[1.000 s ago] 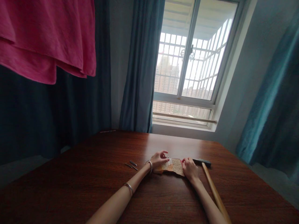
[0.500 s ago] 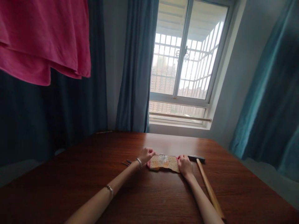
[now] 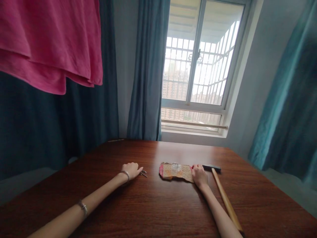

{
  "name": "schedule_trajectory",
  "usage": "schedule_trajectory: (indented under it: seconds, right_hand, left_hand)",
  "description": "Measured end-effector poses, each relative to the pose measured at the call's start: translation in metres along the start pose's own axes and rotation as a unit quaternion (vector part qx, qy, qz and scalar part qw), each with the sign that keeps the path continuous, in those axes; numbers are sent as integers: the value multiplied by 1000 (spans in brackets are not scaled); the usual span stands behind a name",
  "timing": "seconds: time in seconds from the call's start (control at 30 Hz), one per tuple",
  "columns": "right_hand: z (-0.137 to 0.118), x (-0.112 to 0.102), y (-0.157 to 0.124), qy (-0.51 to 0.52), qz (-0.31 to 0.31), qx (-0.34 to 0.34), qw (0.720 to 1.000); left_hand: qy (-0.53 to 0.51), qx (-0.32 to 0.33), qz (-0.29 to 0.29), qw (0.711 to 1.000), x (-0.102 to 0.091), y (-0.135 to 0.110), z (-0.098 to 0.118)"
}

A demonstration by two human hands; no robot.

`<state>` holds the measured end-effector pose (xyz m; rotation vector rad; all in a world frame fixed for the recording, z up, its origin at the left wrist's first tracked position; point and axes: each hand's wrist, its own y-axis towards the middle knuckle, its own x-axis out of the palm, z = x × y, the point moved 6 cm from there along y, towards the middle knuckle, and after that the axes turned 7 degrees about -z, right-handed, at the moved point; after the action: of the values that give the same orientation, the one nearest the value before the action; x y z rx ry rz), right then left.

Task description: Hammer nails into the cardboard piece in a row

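Observation:
A small worn wooden piece (image 3: 175, 172) full of holes lies on the dark wooden table (image 3: 158, 211), with several nails (image 3: 175, 166) standing in its far edge. My right hand (image 3: 198, 176) rests on its right end, fingers curled down against it. My left hand (image 3: 132, 170) lies left of the piece, fingers curled over the loose nails (image 3: 143, 173) on the table. A hammer lies to the right, its dark head (image 3: 211, 168) just past my right hand and its wooden handle (image 3: 226, 200) running toward me.
A window (image 3: 198, 66) with teal curtains (image 3: 146, 72) stands beyond the table's far edge. Pink cloth (image 3: 49, 43) hangs at the upper left. Another teal curtain (image 3: 289, 109) hangs on the right.
My left hand has left the wooden piece and moved left to the loose nails. My right hand has stayed on the piece's right end. The view has shifted slightly.

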<state>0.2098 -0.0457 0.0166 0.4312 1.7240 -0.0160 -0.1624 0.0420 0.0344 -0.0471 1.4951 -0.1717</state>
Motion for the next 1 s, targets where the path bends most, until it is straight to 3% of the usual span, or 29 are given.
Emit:
schedule_trajectory:
  seconds: [0.37,0.77,1.0]
  right_hand:
    - [1,2,1,-1,-2,-1,1000]
    - [2,3,0,-4,-3,2,1000]
    - [3,4,2,-5,3,2,1000]
  left_hand:
    - [21,36,1,999,9,8,7]
    - [-57,15,-42,997,10,27,-1]
    - [-85,16,-40,995,3,32,0]
